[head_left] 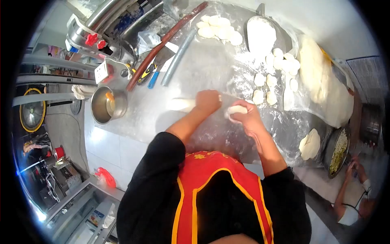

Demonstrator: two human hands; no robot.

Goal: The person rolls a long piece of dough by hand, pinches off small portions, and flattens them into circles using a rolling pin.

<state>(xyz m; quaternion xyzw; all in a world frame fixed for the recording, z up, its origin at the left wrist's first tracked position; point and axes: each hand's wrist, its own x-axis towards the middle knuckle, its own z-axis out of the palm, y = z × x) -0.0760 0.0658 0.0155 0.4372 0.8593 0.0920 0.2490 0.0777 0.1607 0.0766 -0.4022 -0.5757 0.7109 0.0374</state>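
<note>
My left hand [208,101] is closed in a fist around a pale rolling pin [183,105], which sticks out to the left over the steel table [203,65]. Just to its right, my right hand [248,120] pinches a small piece of white dough [237,110] between thumb and fingers, at the table surface. Part of that dough is hidden by the fingers. Several small dough pieces [259,96] lie on floured steel beyond my right hand.
Farther off are a dough pile [219,29], a flour scoop [261,34] and a large dough mass [315,69]. A flat dough round [310,144] lies near a pan of filling [339,154]. A steel pot [106,106] and long red stick [162,44] stand left. Another person's arm [347,183] shows lower right.
</note>
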